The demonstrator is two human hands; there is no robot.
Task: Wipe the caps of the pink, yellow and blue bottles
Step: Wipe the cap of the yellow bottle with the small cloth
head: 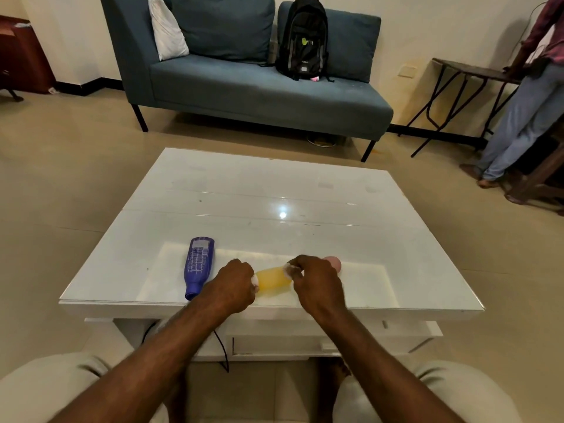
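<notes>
The yellow bottle (272,278) is held sideways just above the near edge of the white table (274,203). My left hand (232,283) grips its left end, where a bit of white shows by the fingers. My right hand (317,283) pinches a small white wipe (287,269) against the bottle's right end. I cannot tell which end carries the cap. The blue bottle (198,265) lies on the table left of my left hand, narrow end toward me. The pink bottle (334,263) is mostly hidden behind my right hand.
A blue sofa (259,90) with a black backpack (303,41) stands beyond the table. At the far right a person (525,111) stands by a dark folding table (470,71). My knees sit below the table's near edge.
</notes>
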